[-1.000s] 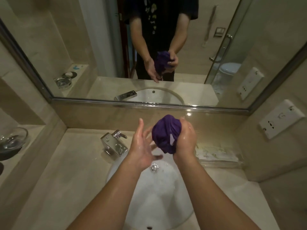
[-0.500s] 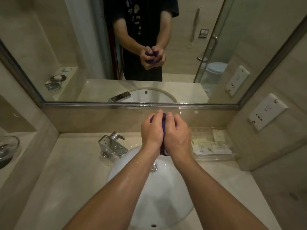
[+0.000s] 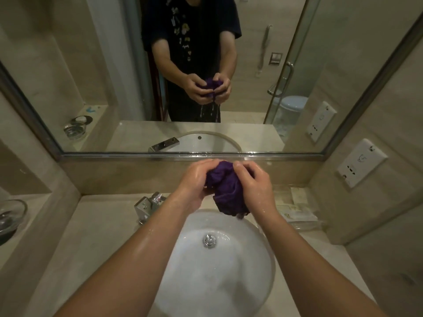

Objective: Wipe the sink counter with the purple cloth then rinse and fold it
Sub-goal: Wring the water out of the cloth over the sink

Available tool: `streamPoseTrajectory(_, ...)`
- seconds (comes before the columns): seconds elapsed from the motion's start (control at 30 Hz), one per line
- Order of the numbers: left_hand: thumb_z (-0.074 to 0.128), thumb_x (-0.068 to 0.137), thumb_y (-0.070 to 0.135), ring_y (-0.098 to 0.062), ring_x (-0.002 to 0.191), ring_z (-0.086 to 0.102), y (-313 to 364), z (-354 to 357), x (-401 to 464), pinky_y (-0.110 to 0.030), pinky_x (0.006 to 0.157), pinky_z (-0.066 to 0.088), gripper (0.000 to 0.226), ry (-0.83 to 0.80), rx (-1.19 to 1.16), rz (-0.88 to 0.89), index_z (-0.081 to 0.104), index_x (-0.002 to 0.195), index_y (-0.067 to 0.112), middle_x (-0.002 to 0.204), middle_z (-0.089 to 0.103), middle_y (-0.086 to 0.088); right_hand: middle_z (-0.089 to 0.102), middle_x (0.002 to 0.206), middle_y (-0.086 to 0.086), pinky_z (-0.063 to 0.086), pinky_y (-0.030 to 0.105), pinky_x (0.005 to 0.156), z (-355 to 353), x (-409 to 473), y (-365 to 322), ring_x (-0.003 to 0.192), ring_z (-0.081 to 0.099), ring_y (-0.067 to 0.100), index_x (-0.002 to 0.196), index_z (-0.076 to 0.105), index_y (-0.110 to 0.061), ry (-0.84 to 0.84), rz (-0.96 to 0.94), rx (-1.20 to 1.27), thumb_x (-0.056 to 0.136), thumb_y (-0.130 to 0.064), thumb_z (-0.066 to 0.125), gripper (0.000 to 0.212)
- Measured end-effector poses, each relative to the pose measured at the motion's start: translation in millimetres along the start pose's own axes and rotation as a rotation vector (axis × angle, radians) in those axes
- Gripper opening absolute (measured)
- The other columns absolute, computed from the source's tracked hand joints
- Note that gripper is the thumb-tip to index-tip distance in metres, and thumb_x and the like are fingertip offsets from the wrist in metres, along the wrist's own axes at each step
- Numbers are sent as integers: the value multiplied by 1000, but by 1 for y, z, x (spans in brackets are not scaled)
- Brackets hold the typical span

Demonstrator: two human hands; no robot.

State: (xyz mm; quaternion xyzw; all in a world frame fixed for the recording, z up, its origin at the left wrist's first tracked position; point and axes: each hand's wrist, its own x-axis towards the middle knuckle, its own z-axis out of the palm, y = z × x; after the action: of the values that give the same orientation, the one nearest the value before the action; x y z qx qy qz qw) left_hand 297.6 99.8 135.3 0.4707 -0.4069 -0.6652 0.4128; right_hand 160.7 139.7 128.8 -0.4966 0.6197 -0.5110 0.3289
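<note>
The purple cloth [image 3: 226, 188] is a wet bunched lump held above the back rim of the white sink [image 3: 231, 282]. My left hand [image 3: 194, 184] grips its left side with curled fingers. My right hand [image 3: 254, 184] grips its right side, thumb and fingers wrapped over the top. A loose end of the cloth hangs down toward the basin. In the mirror, water drips from the cloth between the hands. The beige counter [image 3: 91, 248] surrounds the sink.
A chrome tap [image 3: 148, 204] stands left of the sink, partly behind my left wrist. Packaged toiletries [image 3: 297, 209] lie on the counter at the right. A glass dish [image 3: 10, 216] sits on the left ledge. A wall socket [image 3: 361, 161] is at the right.
My left hand, open beside the cloth a second ago, closed on it. Both hands pressed tight around it, and now they have spread slightly, showing more cloth hanging down.
</note>
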Motion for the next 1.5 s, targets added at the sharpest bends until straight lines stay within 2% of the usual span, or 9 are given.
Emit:
streamPoseTrajectory(0.23,59,86,-13,-22,83,70,74,12,-10,-29,67,56,38,64,18,308,79,76,18,86,74,-7,69,113,-10,57,25,84,-18,1,-37,100,68,5,123,59,-36,-288,-74,22,71,-57,77,59)
streamPoseTrajectory(0.47,59,89,-8,-20,97,68,154,37,-39,-30,81,54,32,-30,19,615,77,95,19,102,73,-5,73,77,-6,51,25,65,-17,18,-112,71,67,8,95,68,-19,-379,-232,196,91,-15,70,6)
streamPoseTrajectory(0.6,59,98,30,-22,123,62,148,21,-33,-44,105,49,42,-247,-197,611,51,139,28,135,62,-5,72,76,-5,54,30,69,-19,31,-148,70,67,9,95,69,-17,-243,-219,329,98,-10,59,12)
streamPoseTrajectory(0.73,87,61,59,-25,115,62,90,14,-23,-47,98,48,102,-439,-38,389,43,146,24,133,63,-7,74,88,9,59,41,78,-22,50,-197,79,70,24,113,63,-12,-284,-128,496,103,-16,52,15)
streamPoseTrajectory(0.93,82,62,13,-27,88,71,53,25,-29,-36,83,57,56,-328,175,262,65,115,13,96,72,-16,64,72,4,50,34,66,-32,59,-247,65,60,19,113,60,-6,-333,-20,530,101,-24,49,25)
streamPoseTrajectory(1.07,82,62,9,-18,71,63,58,16,-32,-32,71,53,46,-424,247,269,65,105,11,77,66,-2,60,73,3,51,31,66,-44,64,-259,64,58,16,113,65,-10,-272,-54,542,95,-37,61,33)
streamPoseTrajectory(1.17,81,57,12,-11,62,56,67,9,-27,-27,64,46,38,-194,342,351,64,91,16,65,61,9,61,74,1,52,32,70,-59,68,-252,68,58,16,101,69,-13,-198,-107,515,92,-31,68,20)
streamPoseTrajectory(1.3,76,77,-1,-9,52,52,100,-6,-20,-23,54,43,25,-63,233,458,63,94,13,63,58,3,67,78,3,54,37,80,-86,79,-222,73,65,18,102,67,-10,-12,-48,661,85,-17,75,20)
streamPoseTrajectory(1.5,59,91,5,-11,51,45,171,-11,-14,-28,52,34,17,-5,-85,501,63,85,20,59,54,5,73,114,6,55,45,85,-104,71,-168,106,67,29,119,67,-20,163,187,783,81,-39,78,44)
